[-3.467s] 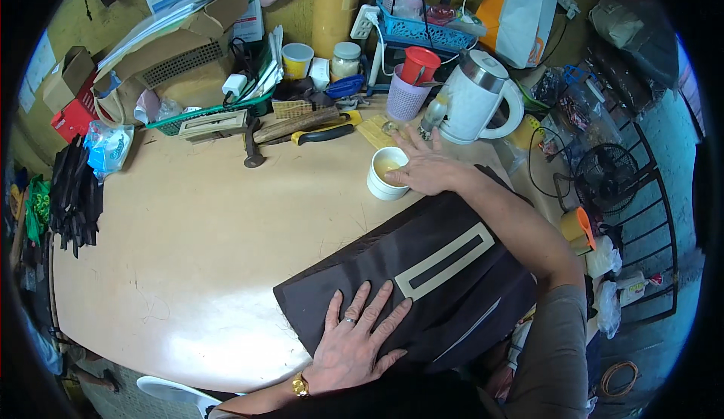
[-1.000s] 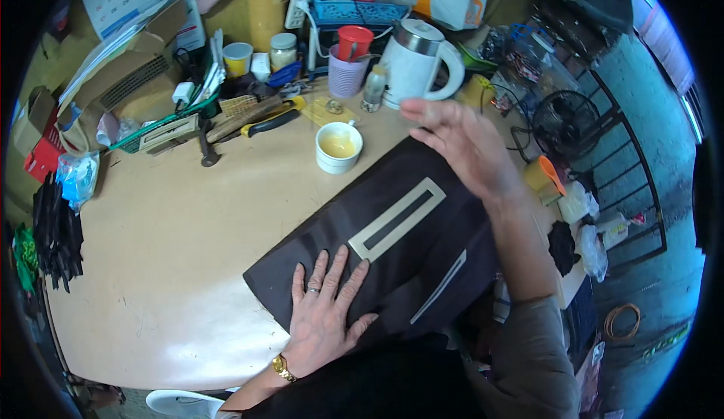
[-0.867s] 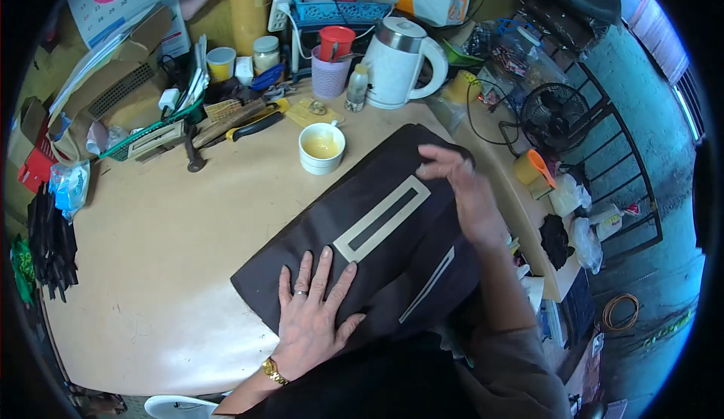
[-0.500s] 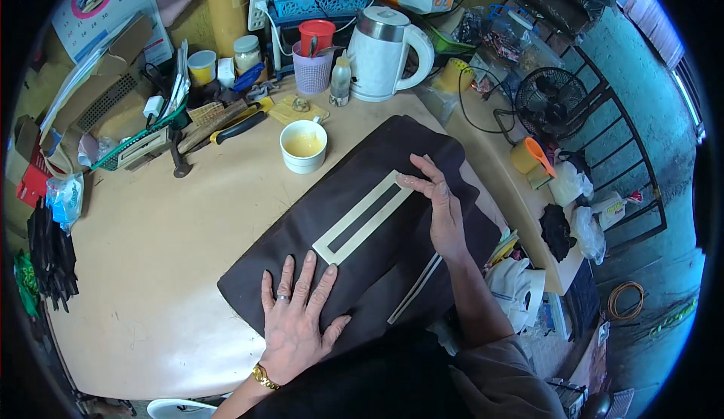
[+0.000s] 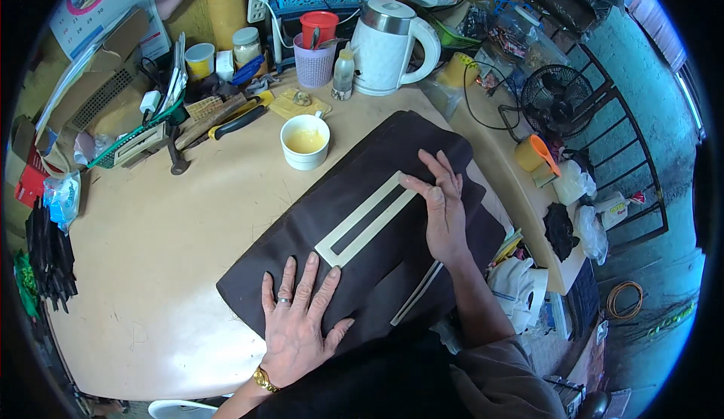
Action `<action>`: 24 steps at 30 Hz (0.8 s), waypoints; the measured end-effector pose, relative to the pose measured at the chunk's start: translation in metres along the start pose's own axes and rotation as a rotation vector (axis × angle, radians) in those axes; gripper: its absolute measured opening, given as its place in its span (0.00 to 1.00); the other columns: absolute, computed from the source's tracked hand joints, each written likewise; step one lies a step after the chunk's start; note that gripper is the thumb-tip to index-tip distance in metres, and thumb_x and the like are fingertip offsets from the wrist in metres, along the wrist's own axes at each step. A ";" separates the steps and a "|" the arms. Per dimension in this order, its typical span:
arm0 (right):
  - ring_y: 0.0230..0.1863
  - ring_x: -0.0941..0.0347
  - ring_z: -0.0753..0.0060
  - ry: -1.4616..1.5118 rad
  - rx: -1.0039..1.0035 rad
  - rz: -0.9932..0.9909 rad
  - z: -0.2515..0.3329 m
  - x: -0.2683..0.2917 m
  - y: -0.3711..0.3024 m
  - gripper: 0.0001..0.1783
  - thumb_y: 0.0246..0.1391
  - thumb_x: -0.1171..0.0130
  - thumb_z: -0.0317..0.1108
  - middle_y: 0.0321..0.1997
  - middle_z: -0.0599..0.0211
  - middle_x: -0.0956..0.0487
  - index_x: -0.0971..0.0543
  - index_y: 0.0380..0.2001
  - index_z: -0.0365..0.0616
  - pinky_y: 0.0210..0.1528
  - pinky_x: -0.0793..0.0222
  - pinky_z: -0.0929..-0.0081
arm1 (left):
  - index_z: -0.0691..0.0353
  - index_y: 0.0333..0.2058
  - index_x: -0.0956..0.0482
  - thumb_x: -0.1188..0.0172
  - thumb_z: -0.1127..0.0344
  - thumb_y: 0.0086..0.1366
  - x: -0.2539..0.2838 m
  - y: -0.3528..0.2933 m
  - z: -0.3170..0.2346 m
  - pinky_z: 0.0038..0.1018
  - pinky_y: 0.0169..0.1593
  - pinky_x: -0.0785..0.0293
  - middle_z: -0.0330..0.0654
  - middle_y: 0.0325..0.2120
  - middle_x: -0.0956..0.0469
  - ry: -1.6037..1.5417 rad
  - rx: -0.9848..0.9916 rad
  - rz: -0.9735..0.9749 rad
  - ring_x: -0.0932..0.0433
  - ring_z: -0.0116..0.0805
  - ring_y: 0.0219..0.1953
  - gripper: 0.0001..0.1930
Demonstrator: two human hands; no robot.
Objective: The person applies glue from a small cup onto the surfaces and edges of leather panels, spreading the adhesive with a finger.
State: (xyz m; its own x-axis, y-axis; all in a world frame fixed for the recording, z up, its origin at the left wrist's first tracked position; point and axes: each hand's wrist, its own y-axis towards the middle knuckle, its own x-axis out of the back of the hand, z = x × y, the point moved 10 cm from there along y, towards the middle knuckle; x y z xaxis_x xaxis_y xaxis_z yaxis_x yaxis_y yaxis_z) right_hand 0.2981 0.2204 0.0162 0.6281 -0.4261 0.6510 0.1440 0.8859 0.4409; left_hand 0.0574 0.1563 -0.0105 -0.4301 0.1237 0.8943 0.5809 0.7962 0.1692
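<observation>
A dark brown sheet of leather-like material lies across the table in front of me. On it rests a pale, long rectangular frame with a slot down its middle, set diagonally. My left hand is spread flat on the sheet, two fingertips touching the frame's near end. At the frame's far end, my right hand touches a corner, its fingers apart and not wrapped round anything. Nearer my right forearm, a narrow slit with light edges runs through the sheet.
A white cup of yellowish paste stands beyond the sheet. Behind it are a white kettle, a small bottle and a lilac basket. A hammer and pliers lie at the back left. A black fan stands at right.
The view has shifted slightly. My right hand's fingers have tilted a little at the frame's far corner; the left hand and the frame keep their places on the sheet.
</observation>
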 end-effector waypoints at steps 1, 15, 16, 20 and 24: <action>0.77 0.55 0.52 -0.014 0.006 -0.009 0.000 0.001 0.000 0.29 0.74 0.69 0.50 0.71 0.62 0.35 0.17 0.51 0.54 0.74 0.76 0.40 | 0.54 0.67 0.35 0.28 0.50 0.51 0.000 0.000 0.000 0.62 0.68 0.57 0.54 0.70 0.43 0.002 0.005 0.001 0.44 0.63 0.69 0.45; 0.78 0.57 0.51 -0.017 -0.033 -0.013 0.007 -0.004 -0.004 0.27 0.74 0.67 0.49 0.72 0.63 0.37 0.17 0.51 0.55 0.74 0.79 0.38 | 0.54 0.66 0.35 0.29 0.50 0.52 0.002 0.000 -0.001 0.62 0.69 0.57 0.53 0.70 0.44 -0.002 0.005 -0.006 0.44 0.61 0.69 0.44; 0.78 0.57 0.50 -0.029 -0.039 -0.015 0.009 -0.004 -0.005 0.27 0.74 0.67 0.49 0.72 0.62 0.37 0.17 0.51 0.55 0.74 0.79 0.38 | 0.54 0.66 0.35 0.29 0.50 0.52 0.002 0.000 -0.001 0.62 0.69 0.57 0.53 0.70 0.44 -0.001 0.004 -0.007 0.44 0.61 0.69 0.44; 0.78 0.59 0.46 -0.092 -0.052 -0.013 0.012 -0.006 -0.009 0.27 0.73 0.66 0.49 0.73 0.62 0.39 0.17 0.52 0.54 0.73 0.78 0.33 | 0.54 0.66 0.35 0.28 0.51 0.52 0.003 0.000 -0.001 0.62 0.69 0.57 0.53 0.70 0.44 -0.004 0.002 -0.002 0.44 0.61 0.69 0.44; 0.78 0.60 0.42 -0.183 -0.049 -0.024 0.016 -0.011 -0.016 0.27 0.73 0.66 0.48 0.76 0.62 0.44 0.18 0.53 0.52 0.70 0.77 0.27 | 0.54 0.66 0.35 0.28 0.51 0.51 0.002 0.001 -0.001 0.62 0.69 0.57 0.53 0.70 0.43 -0.008 0.008 0.006 0.44 0.61 0.70 0.44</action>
State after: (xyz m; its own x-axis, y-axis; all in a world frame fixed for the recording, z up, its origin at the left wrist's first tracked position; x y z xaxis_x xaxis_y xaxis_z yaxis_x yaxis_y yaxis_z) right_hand 0.2762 0.2085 0.0119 0.4751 -0.4695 0.7442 0.1975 0.8811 0.4298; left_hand 0.0572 0.1565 -0.0080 -0.4316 0.1334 0.8921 0.5782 0.8000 0.1601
